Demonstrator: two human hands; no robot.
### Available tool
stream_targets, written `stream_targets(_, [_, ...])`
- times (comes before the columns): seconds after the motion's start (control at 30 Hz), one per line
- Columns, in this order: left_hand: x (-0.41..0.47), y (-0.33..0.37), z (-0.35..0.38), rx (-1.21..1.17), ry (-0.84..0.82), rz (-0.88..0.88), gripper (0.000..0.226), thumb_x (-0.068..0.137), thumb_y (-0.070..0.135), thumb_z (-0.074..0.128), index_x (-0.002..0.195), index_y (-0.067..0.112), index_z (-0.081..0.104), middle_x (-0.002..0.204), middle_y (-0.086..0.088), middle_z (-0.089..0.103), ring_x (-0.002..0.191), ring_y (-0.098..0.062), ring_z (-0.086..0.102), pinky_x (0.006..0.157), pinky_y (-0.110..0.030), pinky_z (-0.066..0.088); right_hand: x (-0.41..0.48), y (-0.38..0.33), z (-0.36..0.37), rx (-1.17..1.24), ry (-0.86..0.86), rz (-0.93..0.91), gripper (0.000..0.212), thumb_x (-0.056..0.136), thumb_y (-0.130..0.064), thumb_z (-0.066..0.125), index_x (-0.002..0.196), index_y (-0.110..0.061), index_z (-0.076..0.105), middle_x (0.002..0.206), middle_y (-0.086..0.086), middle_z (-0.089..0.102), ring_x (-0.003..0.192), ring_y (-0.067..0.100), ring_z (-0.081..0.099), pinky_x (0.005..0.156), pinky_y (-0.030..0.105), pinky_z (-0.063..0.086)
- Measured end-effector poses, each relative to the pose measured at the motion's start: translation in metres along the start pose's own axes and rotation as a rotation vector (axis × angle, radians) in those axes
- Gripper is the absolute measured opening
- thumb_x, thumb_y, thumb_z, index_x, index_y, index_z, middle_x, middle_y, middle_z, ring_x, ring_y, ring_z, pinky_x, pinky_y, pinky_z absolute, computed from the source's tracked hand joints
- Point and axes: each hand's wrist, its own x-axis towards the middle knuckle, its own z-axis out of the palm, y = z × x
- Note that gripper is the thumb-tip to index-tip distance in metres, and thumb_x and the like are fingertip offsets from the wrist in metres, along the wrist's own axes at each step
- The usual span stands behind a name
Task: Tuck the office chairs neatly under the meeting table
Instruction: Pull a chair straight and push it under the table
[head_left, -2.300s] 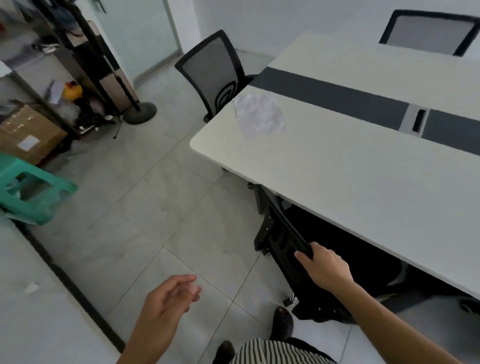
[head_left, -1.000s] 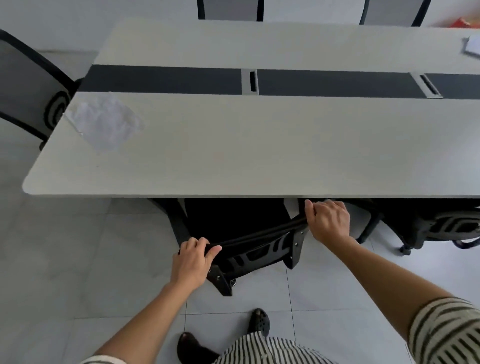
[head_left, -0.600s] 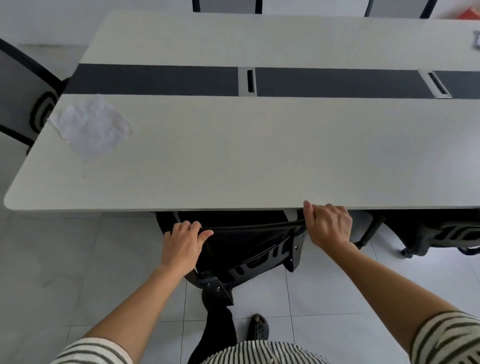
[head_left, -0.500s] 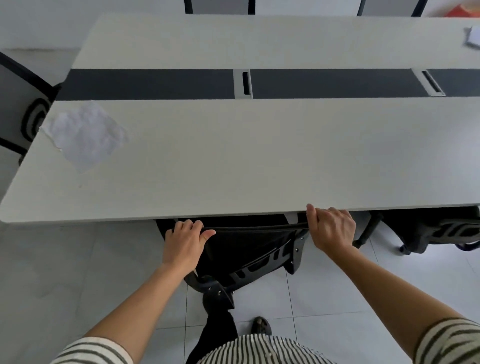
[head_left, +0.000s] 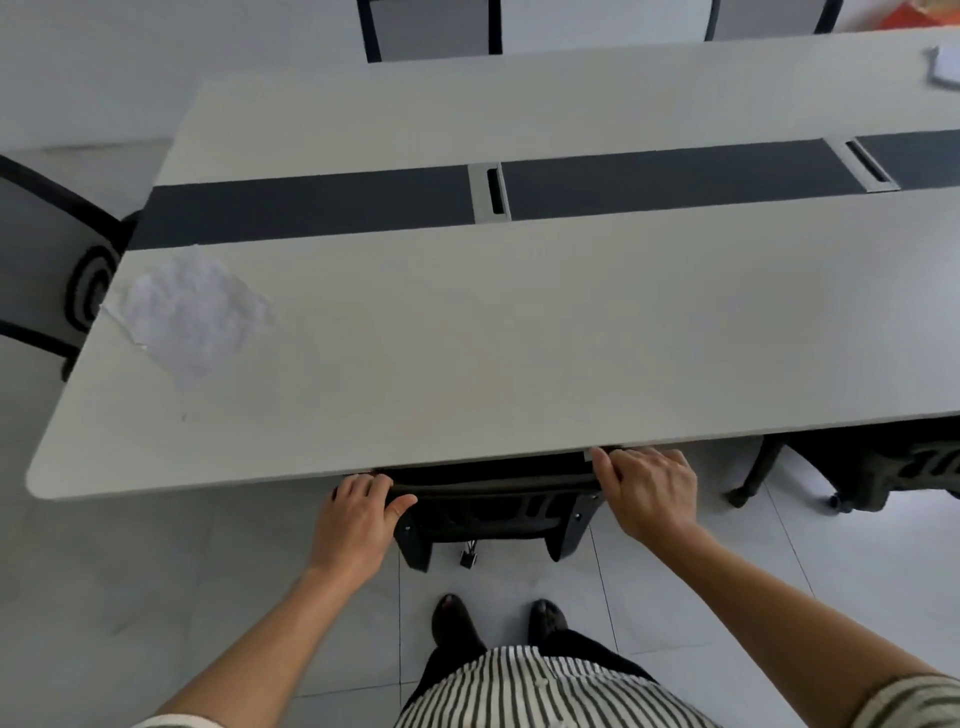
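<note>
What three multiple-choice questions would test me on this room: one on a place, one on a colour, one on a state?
1. Where does the paper lie?
A. at the left end of the table
B. on the floor
C. in a bin

2. What colour is the strip along the table's middle?
A. red
B. dark grey
C. green

3. What are the left hand and right hand doing?
A. lying flat on the table
B. gripping the top edge of the chair
C. holding the paper

Answers:
1 A: the crumpled sheet rests on the tabletop near its left end.
2 B: the band is dark grey against the pale top.
3 B: the fingers of both hands curl over the chair's back at the table's near edge.
</note>
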Motion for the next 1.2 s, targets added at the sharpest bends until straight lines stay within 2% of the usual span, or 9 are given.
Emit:
stream_targets(0.07, [-0.004, -0.005, 0.000, -0.014, 0.005, -0.046, 0.084, 0.084, 0.071, 0.005, 0.102, 0.014, 0.063, 0.101, -0.004, 0.067, 0.102, -0.028, 0.060, 0.076, -0.042, 0.049, 0.004, -0.007, 0.000, 0.011, -0.029, -0.045, 0.056, 0.094, -0.051, 0.035, 0.053, -0.020, 0.058, 0.060, -0.004, 0.067, 0.069, 0.019, 0.065, 0.076, 0.032, 0.041])
stream_targets(0.17, [-0.005, -0.001, -0.001, -0.037, -0.035, -0.154, 0.062, 0.088, 0.062, 0.027, 0.120, 0.017, 0.055, 0.123, -0.002, 0.058, 0.123, -0.023, 0.046, 0.091, -0.043, 0.042, 0.009, -0.007, -0.004, 0.051, -0.026, -0.085, 0.052, 0.093, -0.049, 0.038, 0.051, -0.020, 0.048, 0.055, -0.003, 0.064, 0.057, 0.020, 0.063, 0.062, 0.028, 0.035])
stream_targets(0.4, [-0.013, 0.018, -0.004, -0.083, -0.047, -0.213, 0.056, 0.090, 0.057, 0.035, 0.127, 0.017, 0.050, 0.133, -0.001, 0.050, 0.131, -0.022, 0.037, 0.096, -0.043, 0.040, 0.009, 0.007, -0.011, 0.063, -0.086, -0.081, 0.046, 0.096, -0.047, 0.033, 0.063, -0.021, 0.052, 0.067, -0.004, 0.063, 0.059, 0.018, 0.048, 0.066, 0.029, 0.032])
stream_targets(0.53, [-0.027, 0.018, -0.007, -0.184, -0.030, -0.212, 0.054, 0.091, 0.051, 0.040, 0.130, 0.014, 0.047, 0.136, -0.004, 0.048, 0.134, -0.023, 0.034, 0.101, -0.041, 0.040, 0.004, -0.001, -0.014, 0.142, -0.124, -0.129, 0.037, 0.096, -0.039, 0.038, 0.078, -0.018, 0.063, 0.074, -0.004, 0.066, 0.062, 0.019, 0.053, 0.062, 0.029, 0.034])
stream_targets(0.63, [-0.047, 0.013, -0.015, -0.316, 0.017, -0.199, 0.044, 0.091, 0.040, 0.049, 0.127, 0.015, 0.051, 0.134, -0.004, 0.050, 0.126, -0.022, 0.045, 0.099, -0.037, 0.042, -0.009, -0.029, -0.025, 0.323, -0.171, -0.233, 0.022, 0.093, -0.035, 0.049, 0.091, -0.024, 0.068, 0.085, -0.009, 0.070, 0.070, 0.015, 0.060, 0.059, 0.028, 0.042])
stream_targets(0.77, [-0.103, -0.005, -0.039, -0.720, 0.017, -0.310, 0.022, 0.087, 0.032, 0.060, 0.104, 0.018, 0.064, 0.093, 0.001, 0.068, 0.089, -0.017, 0.064, 0.077, -0.025, 0.049, -0.035, -0.086, -0.043, 0.559, -0.234, -0.301, 0.015, 0.090, -0.034, 0.058, 0.097, -0.029, 0.070, 0.087, -0.020, 0.068, 0.080, 0.001, 0.063, 0.072, 0.022, 0.051])
stream_targets(0.87, [-0.170, -0.039, -0.047, -0.979, 0.096, -0.445, 0.009, 0.083, 0.034, 0.063, 0.089, 0.028, 0.065, 0.085, 0.000, 0.070, 0.083, -0.018, 0.066, 0.071, -0.021, 0.048, -0.056, -0.137, -0.045, 0.710, -0.418, -0.295, 0.012, 0.089, -0.033, 0.061, 0.096, -0.032, 0.070, 0.083, -0.021, 0.070, 0.079, -0.004, 0.065, 0.074, 0.019, 0.053])
stream_targets(1.0, [-0.278, -0.098, -0.046, -1.277, 0.296, -0.794, 0.008, 0.089, 0.016, 0.059, 0.091, 0.015, 0.067, 0.081, -0.009, 0.074, 0.082, -0.027, 0.069, 0.071, -0.031, 0.049, -0.097, -0.214, -0.032, 0.813, -0.622, -0.357, 0.010, 0.090, -0.025, 0.062, 0.092, -0.029, 0.071, 0.081, -0.007, 0.073, 0.078, 0.003, 0.067, 0.075, 0.024, 0.056])
stream_targets(1.2, [-0.420, -0.171, -0.036, -1.391, 0.609, -1.236, 0.013, 0.091, 0.011, 0.055, 0.090, 0.009, 0.068, 0.077, -0.010, 0.074, 0.081, -0.030, 0.069, 0.070, -0.037, 0.052, -0.150, -0.334, -0.010, 0.827, -0.852, -0.428, 0.010, 0.087, -0.014, 0.066, 0.086, -0.022, 0.072, 0.079, 0.005, 0.075, 0.076, 0.019, 0.071, 0.072, 0.031, 0.055])
